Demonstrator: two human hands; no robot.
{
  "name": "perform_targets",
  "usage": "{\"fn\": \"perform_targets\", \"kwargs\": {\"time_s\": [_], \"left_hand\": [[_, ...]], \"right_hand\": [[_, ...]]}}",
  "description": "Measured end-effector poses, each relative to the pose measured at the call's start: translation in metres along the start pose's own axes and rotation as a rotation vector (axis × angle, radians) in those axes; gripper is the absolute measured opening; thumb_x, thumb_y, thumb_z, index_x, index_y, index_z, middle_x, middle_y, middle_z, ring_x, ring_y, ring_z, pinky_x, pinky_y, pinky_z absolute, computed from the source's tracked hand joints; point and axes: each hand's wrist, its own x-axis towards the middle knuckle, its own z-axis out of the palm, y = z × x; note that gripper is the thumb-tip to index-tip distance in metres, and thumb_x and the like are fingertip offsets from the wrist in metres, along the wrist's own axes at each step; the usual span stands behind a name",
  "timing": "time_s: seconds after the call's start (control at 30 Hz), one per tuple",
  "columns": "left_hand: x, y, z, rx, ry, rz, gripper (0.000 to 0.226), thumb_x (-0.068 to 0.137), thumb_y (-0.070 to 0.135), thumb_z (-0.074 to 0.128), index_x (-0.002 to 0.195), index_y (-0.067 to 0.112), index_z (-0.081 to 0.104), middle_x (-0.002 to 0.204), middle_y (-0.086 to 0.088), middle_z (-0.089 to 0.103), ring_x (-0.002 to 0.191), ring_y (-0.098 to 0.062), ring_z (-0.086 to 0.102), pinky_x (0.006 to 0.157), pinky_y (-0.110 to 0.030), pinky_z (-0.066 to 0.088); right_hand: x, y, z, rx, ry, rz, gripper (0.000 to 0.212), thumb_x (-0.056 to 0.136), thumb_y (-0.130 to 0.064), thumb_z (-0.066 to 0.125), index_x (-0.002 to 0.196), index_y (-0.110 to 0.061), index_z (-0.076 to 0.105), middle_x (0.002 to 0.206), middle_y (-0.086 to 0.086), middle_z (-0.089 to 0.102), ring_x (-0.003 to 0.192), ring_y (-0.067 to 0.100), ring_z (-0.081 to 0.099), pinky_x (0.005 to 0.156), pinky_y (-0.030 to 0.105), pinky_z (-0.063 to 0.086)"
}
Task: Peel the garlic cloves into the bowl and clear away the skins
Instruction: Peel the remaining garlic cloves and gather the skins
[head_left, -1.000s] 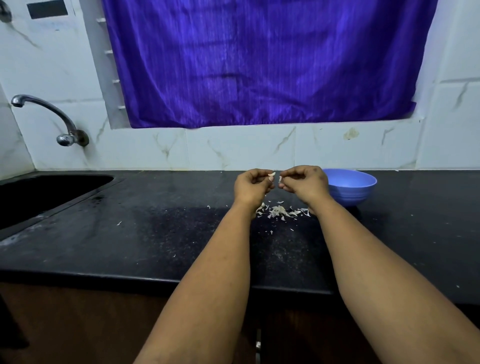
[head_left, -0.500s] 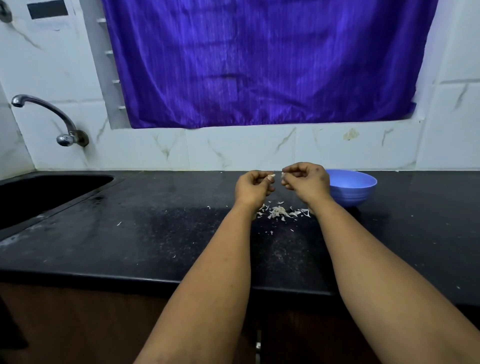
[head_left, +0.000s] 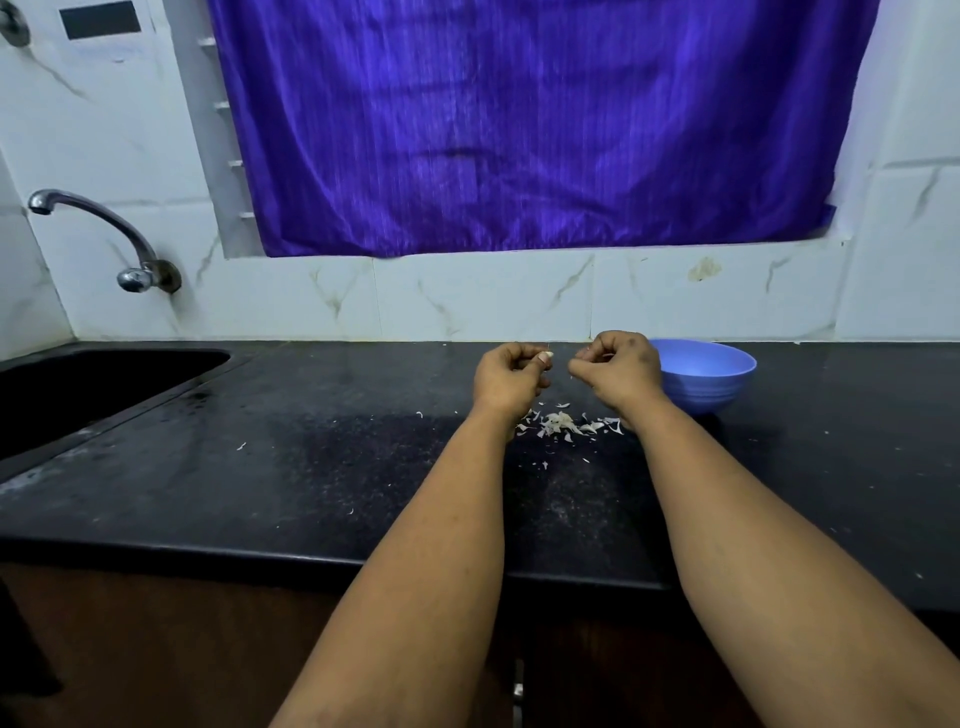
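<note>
My left hand (head_left: 511, 376) pinches a small pale garlic clove (head_left: 546, 356) between thumb and fingertips, above the black counter. A short gap to the right, my right hand (head_left: 618, 370) has its fingers curled; its fingertips seem to pinch a tiny scrap of skin, too small to be sure. A heap of papery garlic skins (head_left: 563, 423) lies on the counter just below both hands. The blue bowl (head_left: 719, 382) stands right behind my right hand; what it holds is hidden.
A black sink (head_left: 98, 384) is sunk into the counter at the left, with a metal tap (head_left: 104, 234) on the tiled wall above it. A purple curtain (head_left: 519, 130) hangs behind. Stray skin flecks (head_left: 241, 446) dot the black counter (head_left: 311, 467).
My hands have drawn slightly apart; the right hand moved a little to the right, away from the clove in the left.
</note>
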Motion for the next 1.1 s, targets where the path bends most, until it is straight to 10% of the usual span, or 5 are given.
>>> {"fn": "perform_targets", "kwargs": {"time_s": [0.37,0.53,0.7,0.9,1.1], "left_hand": [[0.0007,-0.0008,0.0000,0.021,-0.014,0.011,0.012,0.092,0.009,0.060,0.083,0.016,0.063,0.079,-0.001,0.065,0.056,-0.006,0.059,0.056,-0.019,0.049],[0.0005,-0.0017,-0.0002,0.025,-0.023,0.014,0.010,0.093,0.009,0.060,0.085,0.016,0.063,0.081,-0.002,0.064,0.060,-0.008,0.059,0.059,-0.021,0.049],[0.0005,-0.0022,0.0006,0.029,-0.023,0.016,0.010,0.092,0.009,0.061,0.086,0.016,0.064,0.079,0.000,0.064,0.059,-0.008,0.059,0.058,-0.020,0.048],[0.0006,-0.0023,0.0009,0.041,-0.026,0.017,0.007,0.092,0.008,0.060,0.090,0.013,0.065,0.078,0.001,0.065,0.059,-0.007,0.059,0.056,-0.020,0.047],[0.0008,-0.0023,0.0005,0.034,-0.027,0.022,0.011,0.092,0.008,0.061,0.086,0.017,0.064,0.079,0.002,0.065,0.059,-0.008,0.059,0.055,-0.018,0.047]], "right_hand": [[0.0054,0.0043,0.0030,0.019,-0.006,-0.035,0.016,0.090,-0.015,0.066,0.102,-0.006,0.073,0.094,0.006,0.073,0.085,0.014,0.064,0.083,0.022,0.050],[0.0025,0.0011,-0.0024,-0.042,0.055,-0.026,0.011,0.078,-0.019,0.077,0.082,-0.009,0.076,0.074,-0.002,0.066,0.072,0.007,0.058,0.055,0.001,0.035],[0.0039,0.0028,-0.0033,-0.031,0.112,-0.019,0.014,0.070,-0.012,0.078,0.063,-0.010,0.066,0.065,0.000,0.066,0.063,0.011,0.057,0.062,0.021,0.044],[0.0088,0.0066,0.0013,0.167,0.013,-0.032,0.020,0.088,0.005,0.059,0.092,-0.014,0.068,0.090,0.007,0.071,0.081,0.015,0.069,0.082,0.026,0.056],[0.0084,0.0056,0.0000,0.281,-0.001,0.013,0.009,0.083,0.000,0.070,0.091,-0.001,0.071,0.075,0.008,0.069,0.068,0.015,0.071,0.067,0.019,0.057]]}}
